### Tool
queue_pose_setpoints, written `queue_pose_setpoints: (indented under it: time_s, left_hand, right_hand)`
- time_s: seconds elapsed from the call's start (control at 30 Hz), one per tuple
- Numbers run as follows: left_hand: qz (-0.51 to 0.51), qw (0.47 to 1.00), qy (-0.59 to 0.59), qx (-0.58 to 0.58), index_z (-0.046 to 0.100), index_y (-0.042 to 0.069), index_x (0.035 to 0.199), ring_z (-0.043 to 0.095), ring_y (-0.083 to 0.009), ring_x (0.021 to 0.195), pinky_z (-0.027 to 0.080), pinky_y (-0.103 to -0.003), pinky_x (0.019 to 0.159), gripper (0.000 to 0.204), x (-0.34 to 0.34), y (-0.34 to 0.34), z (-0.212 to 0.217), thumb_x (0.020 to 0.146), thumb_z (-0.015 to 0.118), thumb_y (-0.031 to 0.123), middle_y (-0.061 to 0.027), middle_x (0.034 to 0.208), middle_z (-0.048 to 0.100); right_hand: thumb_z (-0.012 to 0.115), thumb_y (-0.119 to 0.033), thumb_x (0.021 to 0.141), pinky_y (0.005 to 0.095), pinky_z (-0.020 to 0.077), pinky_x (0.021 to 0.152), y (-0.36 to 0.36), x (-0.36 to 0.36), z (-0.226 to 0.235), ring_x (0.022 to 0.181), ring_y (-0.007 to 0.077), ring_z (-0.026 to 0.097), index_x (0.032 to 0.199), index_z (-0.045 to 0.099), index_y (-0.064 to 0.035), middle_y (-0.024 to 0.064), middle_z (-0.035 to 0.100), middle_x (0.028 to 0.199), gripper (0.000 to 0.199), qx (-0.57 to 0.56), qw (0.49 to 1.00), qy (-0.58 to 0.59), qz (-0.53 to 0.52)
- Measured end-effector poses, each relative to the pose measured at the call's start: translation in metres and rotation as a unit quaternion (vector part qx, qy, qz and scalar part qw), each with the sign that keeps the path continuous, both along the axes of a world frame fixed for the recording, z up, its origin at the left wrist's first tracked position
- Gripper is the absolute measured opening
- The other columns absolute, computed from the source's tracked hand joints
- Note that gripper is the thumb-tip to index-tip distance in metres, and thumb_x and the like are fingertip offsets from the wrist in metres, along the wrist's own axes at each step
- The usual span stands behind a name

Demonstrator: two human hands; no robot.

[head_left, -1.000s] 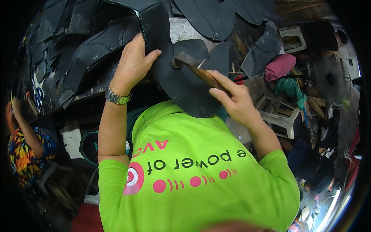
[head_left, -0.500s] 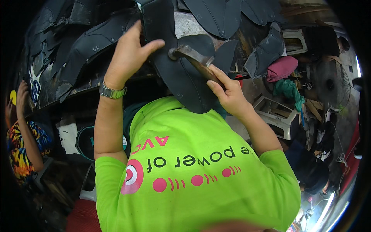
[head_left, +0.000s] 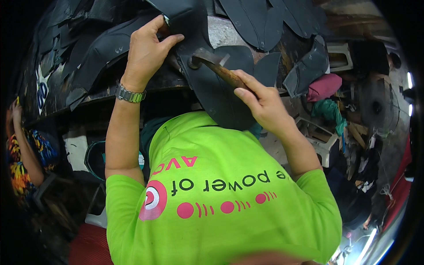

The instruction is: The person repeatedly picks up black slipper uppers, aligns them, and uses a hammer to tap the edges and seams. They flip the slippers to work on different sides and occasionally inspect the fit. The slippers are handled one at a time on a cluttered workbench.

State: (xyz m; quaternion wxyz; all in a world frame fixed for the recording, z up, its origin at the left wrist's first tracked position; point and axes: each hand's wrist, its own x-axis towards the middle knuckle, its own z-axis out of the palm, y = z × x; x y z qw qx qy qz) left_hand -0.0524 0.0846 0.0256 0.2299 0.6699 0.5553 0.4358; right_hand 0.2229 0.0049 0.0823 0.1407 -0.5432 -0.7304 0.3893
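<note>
In my right hand is a hammer, gripped by its wooden handle. The hammer's round metal face rests on or just over a black leather piece with a stitched seam, which hangs over the table's near edge. My left hand, with a metal watch at the wrist, holds a raised, folded-over part of the black leather. Its thumb points right toward the hammer head, and the other fingertips are partly hidden at the leather's edge.
More black cut leather pieces overlap across the dark worktable. At far left sits another person with a colourful sleeve. To the right are a pink cloth bundle, a green cloth, a plastic stool and a fan.
The left hand has lifted and folded over the upper part of the leather. The hammer has tilted and shifted slightly left, still close to the leather.
</note>
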Motion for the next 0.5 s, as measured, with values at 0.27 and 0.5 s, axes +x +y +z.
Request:
queue_pose_setpoints:
  time_s: [0.27, 0.5]
  left_hand:
    - [-0.018, 0.999, 0.004, -0.028, 0.073, 0.003, 0.103, 0.068, -0.0199, 0.068, 0.052, -0.031, 0.068, 0.028, -0.006, 0.005, -0.005, 0.08, 0.079, 0.017, -0.0106, 0.081, 0.073]
    - [-0.01, 0.996, 0.064, -0.06, 0.066, 0.0, 0.107, 0.067, -0.0198, 0.071, 0.053, -0.032, 0.07, 0.038, -0.012, -0.003, 0.014, 0.08, 0.082, 0.023, -0.0121, 0.083, 0.072]
  right_hand:
    - [0.06, -0.023, 0.1, 0.0273, 0.05, 0.068, 0.01, -0.015, -0.004, 0.07, 0.0116, 0.06, 0.14, 0.054, -0.0026, 0.0103, 0.073, 0.095, 0.045, 0.04, 0.999, -0.015, 0.019]
    - [0.066, -0.022, 0.096, 0.0321, 0.0491, 0.062, 0.012, 0.018, -0.007, 0.063, 0.0195, 0.061, 0.127, 0.065, -0.0071, 0.0073, 0.07, 0.079, 0.035, 0.021, 0.992, 0.123, -0.018]
